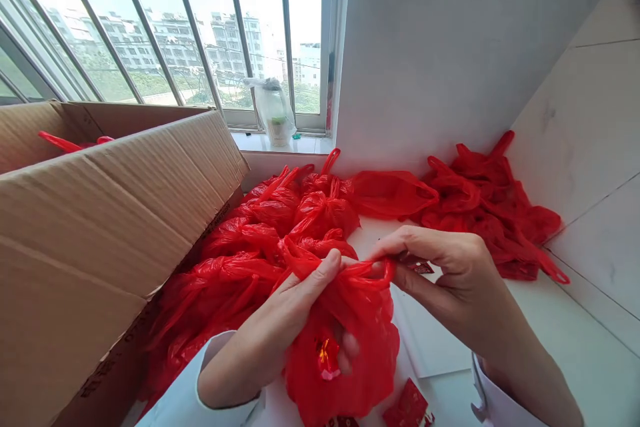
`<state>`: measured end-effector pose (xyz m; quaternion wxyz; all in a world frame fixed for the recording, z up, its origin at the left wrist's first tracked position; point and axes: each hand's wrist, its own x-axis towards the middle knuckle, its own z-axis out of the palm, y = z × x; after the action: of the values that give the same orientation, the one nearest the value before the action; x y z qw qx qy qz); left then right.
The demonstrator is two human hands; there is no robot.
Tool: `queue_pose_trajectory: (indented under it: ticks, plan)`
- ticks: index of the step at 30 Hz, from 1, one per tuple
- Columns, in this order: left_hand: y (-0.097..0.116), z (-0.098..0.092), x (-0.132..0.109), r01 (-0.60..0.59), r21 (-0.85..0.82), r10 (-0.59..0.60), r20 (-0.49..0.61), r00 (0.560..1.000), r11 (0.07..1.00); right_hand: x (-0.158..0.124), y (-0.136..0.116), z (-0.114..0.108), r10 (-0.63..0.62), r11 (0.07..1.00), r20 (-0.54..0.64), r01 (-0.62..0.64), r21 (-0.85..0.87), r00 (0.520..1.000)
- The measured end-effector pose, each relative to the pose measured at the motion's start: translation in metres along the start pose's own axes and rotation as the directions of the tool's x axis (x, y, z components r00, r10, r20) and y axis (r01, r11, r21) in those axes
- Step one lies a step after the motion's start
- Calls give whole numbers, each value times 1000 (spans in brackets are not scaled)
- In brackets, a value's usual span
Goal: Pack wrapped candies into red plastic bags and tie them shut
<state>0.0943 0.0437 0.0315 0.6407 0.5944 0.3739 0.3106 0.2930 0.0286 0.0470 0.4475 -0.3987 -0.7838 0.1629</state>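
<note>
A thin red plastic bag (350, 373) hangs between my hands in the lower middle. Its gathered top is wrapped by my left hand (295, 307), with the thumb lying over the plastic and some fingertips showing through the bag. My right hand (440, 267) pinches a twisted handle loop of the same bag between thumb and fingers. Inside the bag a shiny red and gold wrapped piece (327, 358) shows near the left fingers. A red printed packet (410, 407) lies below the bag, and part of another peeks out behind my right hand.
At left stands a large open cardboard box (100, 213) with red plastic inside. Several tied red bags (265, 213) sit beside it. Loose red bags (480, 207) are heaped by the wall at right. A container in a clear bag (277, 113) stands on the sill of the barred window.
</note>
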Motion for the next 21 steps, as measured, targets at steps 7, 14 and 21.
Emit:
queue_pose_trajectory:
  ticks: [7,14,21]
  plan:
    - [16,-19,4,8,-182,43,277,960,983,-16,-35,-3,-183,982,338,189,18,923]
    - [9,-17,-8,-415,578,261,333,906,703,5,2,9,22,949,128,-61,308,991]
    - [1,-9,0,-420,897,660,234,714,137,18,31,31,73,907,369,-216,362,926]
